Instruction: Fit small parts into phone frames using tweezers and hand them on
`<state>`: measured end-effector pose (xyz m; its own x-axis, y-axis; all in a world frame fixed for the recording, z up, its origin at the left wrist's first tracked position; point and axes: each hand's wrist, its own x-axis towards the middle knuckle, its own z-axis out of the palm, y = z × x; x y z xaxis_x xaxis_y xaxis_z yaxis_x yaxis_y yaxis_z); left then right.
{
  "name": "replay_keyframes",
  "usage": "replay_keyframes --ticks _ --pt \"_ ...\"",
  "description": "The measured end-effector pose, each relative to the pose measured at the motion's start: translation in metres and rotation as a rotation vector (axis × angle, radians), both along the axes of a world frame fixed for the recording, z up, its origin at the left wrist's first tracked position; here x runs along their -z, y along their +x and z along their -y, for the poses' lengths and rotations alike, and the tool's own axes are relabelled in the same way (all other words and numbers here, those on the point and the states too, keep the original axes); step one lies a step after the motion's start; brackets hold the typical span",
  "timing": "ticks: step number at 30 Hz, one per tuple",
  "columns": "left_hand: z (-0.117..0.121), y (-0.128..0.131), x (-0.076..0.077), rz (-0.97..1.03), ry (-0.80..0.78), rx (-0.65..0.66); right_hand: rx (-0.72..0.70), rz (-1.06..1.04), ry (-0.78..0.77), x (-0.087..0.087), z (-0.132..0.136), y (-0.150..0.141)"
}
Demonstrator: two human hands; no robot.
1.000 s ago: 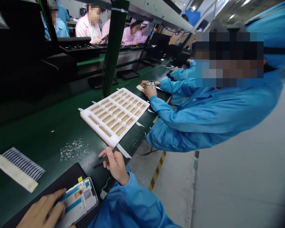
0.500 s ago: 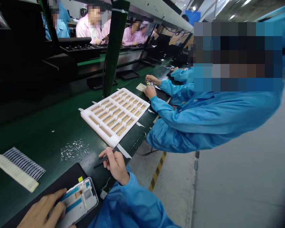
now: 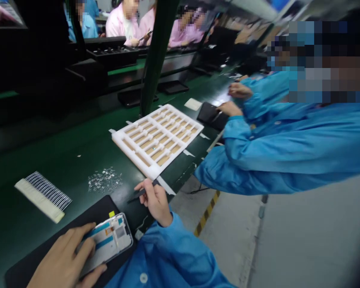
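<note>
- Far left of the white foam tray, a long flat strip with a cream edge and many thin black and white lines [image 3: 43,196] lies on the dark green work bench [image 3: 48,152].
- Just left of the tray's lower corner is a small heap of tiny shiny metal bits [image 3: 105,180].
- Below the tray, a flat black mat [image 3: 78,216] lies on the bench.
- The left hand [image 3: 64,256] is on the mat. Its fingers curl over a phone screen panel with a white and blue back and a silver edge [image 3: 111,238], and the thumb sits at the panel's lower edge. The hand has hold of the panel, which lies flat on the mat, below and left of the tray.
- A tiny yellow tag [image 3: 111,214] sits on the mat, just above the panel.
- The right hand [image 3: 156,202] is just below the tray's lower corner. Its fingers pinch thin black tweezers [image 3: 142,193], and the tips point left, over the mat. They touch nothing that I can see.
- The big white foam tray [image 3: 129,154] sits in the middle of the bench, with tan strips in its long slots.
- Right of the tray, a co-worker in a bright blue coat [image 3: 288,148] leans over the bench. One of the co-worker's hands [image 3: 229,108] is by a black pad [image 3: 210,116], and the other [image 3: 240,91] is just beyond it.
- Past the tray, people in pink coats [image 3: 126,24] sit at another bench.
</note>
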<state>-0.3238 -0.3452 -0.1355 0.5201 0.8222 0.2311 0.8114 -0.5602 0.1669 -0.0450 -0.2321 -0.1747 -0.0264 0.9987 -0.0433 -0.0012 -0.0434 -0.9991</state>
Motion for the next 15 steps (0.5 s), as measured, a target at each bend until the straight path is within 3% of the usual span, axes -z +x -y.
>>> replay_keyframes --ticks 6,15 --pt "0.002 0.019 -0.032 -0.03 -0.17 -0.036 0.028 -0.015 -0.02 -0.003 0.006 0.004" --pt "0.002 0.021 -0.037 -0.039 -0.212 -0.016 0.053 0.024 0.016 -0.001 0.008 0.005"
